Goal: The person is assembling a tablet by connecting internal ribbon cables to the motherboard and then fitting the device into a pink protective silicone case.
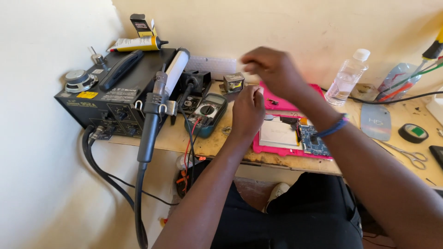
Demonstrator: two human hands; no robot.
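Pink opened tablet (pixel 277 148) lies under both raised hands.

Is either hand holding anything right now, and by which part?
It cannot be told. The left hand is curled over the opened pink tablet and the right hand is raised and blurred; no held thing shows in either.

Both arms are bare right up, no sleeves showing at all. The right hand (pixel 272 69) comes blurred at the fingers, and there's a blue band (pixel 333 127) on that wrist, thin, a couple of strands by the look. The left hand (pixel 247 110) wears nothing. Down below, dark black trousers (pixel 295 216) and a pale shoe (pixel 277 191).
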